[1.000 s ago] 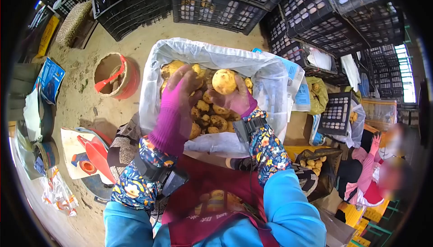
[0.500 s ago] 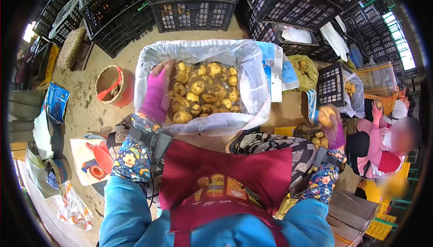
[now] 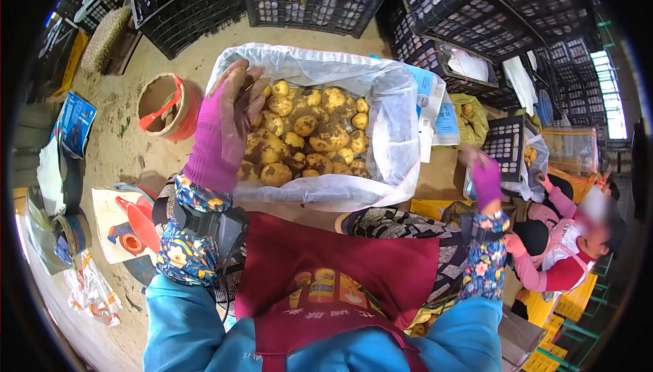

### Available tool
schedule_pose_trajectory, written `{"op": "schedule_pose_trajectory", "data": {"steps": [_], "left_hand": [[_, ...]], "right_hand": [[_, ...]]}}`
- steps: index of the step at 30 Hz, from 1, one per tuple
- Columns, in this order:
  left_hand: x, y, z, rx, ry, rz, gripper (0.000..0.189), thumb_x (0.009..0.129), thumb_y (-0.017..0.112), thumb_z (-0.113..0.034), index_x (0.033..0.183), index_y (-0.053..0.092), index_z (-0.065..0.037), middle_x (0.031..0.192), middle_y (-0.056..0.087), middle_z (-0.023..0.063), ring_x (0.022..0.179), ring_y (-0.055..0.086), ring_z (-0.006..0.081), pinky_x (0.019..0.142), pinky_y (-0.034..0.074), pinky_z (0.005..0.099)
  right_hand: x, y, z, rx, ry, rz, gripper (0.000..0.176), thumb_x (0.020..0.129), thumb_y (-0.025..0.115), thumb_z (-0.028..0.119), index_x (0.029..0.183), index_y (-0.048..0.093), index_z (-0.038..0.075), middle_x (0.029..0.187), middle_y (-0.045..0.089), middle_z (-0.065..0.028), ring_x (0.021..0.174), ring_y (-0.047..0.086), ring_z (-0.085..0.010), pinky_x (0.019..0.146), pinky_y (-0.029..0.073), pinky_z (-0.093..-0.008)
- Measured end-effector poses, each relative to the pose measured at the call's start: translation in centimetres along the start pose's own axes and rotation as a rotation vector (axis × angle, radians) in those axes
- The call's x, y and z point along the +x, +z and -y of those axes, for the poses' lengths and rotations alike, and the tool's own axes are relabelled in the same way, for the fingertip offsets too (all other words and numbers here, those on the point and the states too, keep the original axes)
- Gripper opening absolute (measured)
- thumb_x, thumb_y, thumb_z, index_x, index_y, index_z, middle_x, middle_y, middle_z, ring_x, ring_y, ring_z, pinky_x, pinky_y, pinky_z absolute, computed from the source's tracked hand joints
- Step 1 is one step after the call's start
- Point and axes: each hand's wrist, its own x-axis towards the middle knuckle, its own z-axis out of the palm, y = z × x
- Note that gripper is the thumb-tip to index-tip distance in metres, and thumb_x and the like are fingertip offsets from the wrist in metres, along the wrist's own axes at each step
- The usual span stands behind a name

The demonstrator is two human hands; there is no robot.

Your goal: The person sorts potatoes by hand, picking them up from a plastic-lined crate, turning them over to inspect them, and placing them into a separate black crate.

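My left hand [image 3: 238, 100], in a purple glove with dirty fingers, is at the left side of a plastic-lined crate [image 3: 398, 124]. Its fingers are spread, over the liner and beside the potatoes. Muddy yellow potatoes [image 3: 329, 137] fill the crate. My right hand [image 3: 477, 168], with a purple glove cuff, is out to the right of the crate, near a black basket [image 3: 503, 147]. Its fingers are blurred, so whether it holds anything cannot be made out.
A reddish bucket [image 3: 170, 108] stands left of the crate. Stacked black crates [image 3: 313, 1] line the back. A green bag of potatoes [image 3: 468, 117] lies at the right. Another person [image 3: 561, 263] sits at far right.
My left hand has opened over the crate's left side. My right hand has moved slightly up and left; the potato seen in it before is no longer discernible. The view has shifted.
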Motion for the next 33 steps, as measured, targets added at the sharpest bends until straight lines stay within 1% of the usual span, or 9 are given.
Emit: {"op": "schedule_pose_trajectory", "data": {"steps": [2, 5, 10, 17, 22, 25, 27, 29, 33], "left_hand": [[0.0, -0.4, -0.2, -0.016, 0.014, -0.018, 0.063, 0.101, 0.042, -0.045, 0.147, 0.031, -0.004, 0.142, 0.042, 0.013, 0.129, 0.046, 0.0238, 0.107, 0.037, 0.0351], [0.0, -0.3, -0.9, -0.02, 0.013, -0.027, 0.061, 0.101, 0.041, -0.042, 0.147, 0.031, -0.004, 0.142, 0.043, 0.0131, 0.128, 0.047, 0.0239, 0.108, 0.036, 0.0354], [0.6, -0.5, -1.7, -0.093, -0.066, -0.103, 0.054, 0.102, 0.041, -0.037, 0.145, 0.035, -0.005, 0.138, 0.048, 0.0095, 0.124, 0.05, 0.0225, 0.105, 0.038, 0.0348], [0.7, 0.4, -2.5, -0.127, -0.168, -0.128, 0.052, 0.101, 0.046, -0.037, 0.142, 0.039, -0.006, 0.135, 0.05, 0.0097, 0.124, 0.05, 0.0229, 0.104, 0.039, 0.0363], [0.6, 0.0, -0.5, -0.115, -0.17, -0.107, 0.052, 0.099, 0.05, -0.034, 0.142, 0.039, -0.009, 0.136, 0.05, 0.0096, 0.123, 0.05, 0.0233, 0.103, 0.039, 0.0354], [0.4, 1.6, 0.9, 0.055, -0.268, -0.158, 0.052, 0.098, 0.052, -0.033, 0.143, 0.039, -0.011, 0.135, 0.05, 0.0095, 0.123, 0.05, 0.0236, 0.102, 0.039, 0.0351], [0.0, 3.7, 1.3, 0.187, -0.416, -0.169, 0.053, 0.097, 0.054, -0.033, 0.143, 0.039, -0.012, 0.133, 0.051, 0.009, 0.123, 0.049, 0.0234, 0.102, 0.039, 0.0354], [-0.3, 3.8, 4.1, 0.094, -0.448, -0.075, 0.051, 0.094, 0.057, -0.035, 0.137, 0.045, -0.009, 0.127, 0.055, 0.0102, 0.111, 0.057, 0.0199, 0.084, 0.049, 0.0295], [-0.5, 4.2, 4.5, -0.086, -0.514, 0.136, 0.047, 0.099, 0.045, -0.044, 0.133, 0.046, -0.011, 0.117, 0.062, 0.0062, 0.092, 0.066, 0.0167, 0.063, 0.05, 0.0198]], "right_hand": [[4.3, 8.3, 7.9, 0.178, -0.217, 0.407, 0.048, 0.093, 0.06, 0.028, 0.137, 0.052, 0.01, 0.132, 0.059, -0.0162, 0.119, 0.059, -0.0237, 0.099, 0.045, -0.0326], [8.6, 23.6, 11.3, -0.183, -0.49, 0.558, 0.062, 0.082, 0.068, 0.035, 0.137, 0.051, 0.012, 0.13, 0.058, -0.0183, 0.118, 0.057, -0.0338, 0.101, 0.045, -0.0405], [10.8, 37.5, 12.5, -0.605, -0.195, 0.622, 0.067, 0.064, 0.08, 0.041, 0.122, 0.059, 0.014, 0.118, 0.062, -0.0168, 0.108, 0.061, -0.0355, 0.092, 0.049, -0.0439], [9.2, 38.8, 13.1, -0.718, -0.459, 0.53, 0.065, 0.062, 0.082, 0.041, 0.114, 0.058, 0.009, 0.108, 0.062, -0.0165, 0.102, 0.061, -0.0332, 0.086, 0.049, -0.0447], [9.8, 33.5, 14.6, 0.123, 0.185, 0.817, 0.07, 0.07, 0.082, 0.033, 0.126, 0.053, 0.002, 0.11, 0.065, -0.0128, 0.096, 0.063, -0.0203, 0.08, 0.051, -0.0333], [8.5, 28.0, 16.0, 0.53, -0.127, 0.733, 0.06, 0.076, 0.08, 0.031, 0.121, 0.055, 0.001, 0.104, 0.064, -0.0089, 0.09, 0.061, -0.0135, 0.078, 0.051, -0.0303], [6.5, 22.8, 19.5, 0.375, -0.341, 0.658, 0.062, 0.077, 0.079, 0.029, 0.126, 0.053, 0.002, 0.106, 0.063, -0.0081, 0.093, 0.06, -0.0143, 0.08, 0.051, -0.0288], [4.3, 18.8, 21.9, 0.263, -0.576, 0.51, 0.061, 0.08, 0.076, 0.025, 0.129, 0.052, -0.001, 0.113, 0.063, -0.01, 0.1, 0.06, -0.0159, 0.086, 0.049, -0.0288], [2.9, 16.3, 19.8, 1.057, 0.095, 0.461, 0.037, 0.093, 0.06, 0.012, 0.129, 0.056, 0.005, 0.109, 0.066, -0.009, 0.091, 0.067, -0.0156, 0.075, 0.055, -0.0272]]}}
